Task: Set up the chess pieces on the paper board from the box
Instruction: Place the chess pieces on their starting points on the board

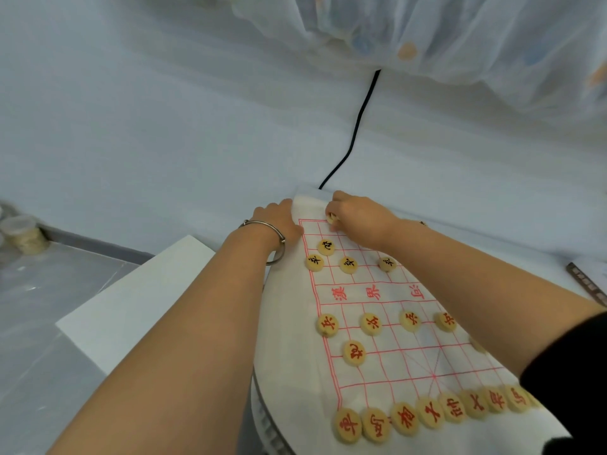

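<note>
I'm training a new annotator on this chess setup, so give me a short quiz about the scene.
1. True or false: the left hand and right hand are both at the near edge of the paper board.
2. Where does the right hand pinch a piece? A) near row B) far left corner of the grid C) the river band
3. Fill in: the near row of pieces carries ___ characters.
Key: 1 false, both are at the far edge; 2 B; 3 red.
</note>
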The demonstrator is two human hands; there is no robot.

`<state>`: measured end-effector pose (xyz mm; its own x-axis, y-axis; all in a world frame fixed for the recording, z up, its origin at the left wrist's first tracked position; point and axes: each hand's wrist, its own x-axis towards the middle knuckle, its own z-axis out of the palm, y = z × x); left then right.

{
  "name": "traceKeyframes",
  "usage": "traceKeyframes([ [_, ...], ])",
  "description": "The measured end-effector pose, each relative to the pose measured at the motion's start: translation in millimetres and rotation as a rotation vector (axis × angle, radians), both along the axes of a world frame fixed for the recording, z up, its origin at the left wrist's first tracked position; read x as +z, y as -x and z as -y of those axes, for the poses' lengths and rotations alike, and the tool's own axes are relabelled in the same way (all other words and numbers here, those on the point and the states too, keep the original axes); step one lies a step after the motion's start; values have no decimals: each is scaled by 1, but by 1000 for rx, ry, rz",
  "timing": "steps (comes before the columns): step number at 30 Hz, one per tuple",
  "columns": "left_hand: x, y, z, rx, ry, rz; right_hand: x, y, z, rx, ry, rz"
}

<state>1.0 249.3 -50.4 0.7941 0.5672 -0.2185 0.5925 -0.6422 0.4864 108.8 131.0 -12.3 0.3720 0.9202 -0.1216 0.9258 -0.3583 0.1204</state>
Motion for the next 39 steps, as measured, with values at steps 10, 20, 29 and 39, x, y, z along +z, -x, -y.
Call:
traceKeyframes([
  [10,-1,0,3,13,-10,26,-4,-6,7,4,-87,-6],
  [20,-1,1,5,-49,37,40,8,-24,28,-731,-918,-1427],
  [29,0,1,7,-20,91,71,5,-21,25,-626,-681,-738],
  [39,-1,3,9,-48,119,109,2,-37,-4,-421,-490,-299],
])
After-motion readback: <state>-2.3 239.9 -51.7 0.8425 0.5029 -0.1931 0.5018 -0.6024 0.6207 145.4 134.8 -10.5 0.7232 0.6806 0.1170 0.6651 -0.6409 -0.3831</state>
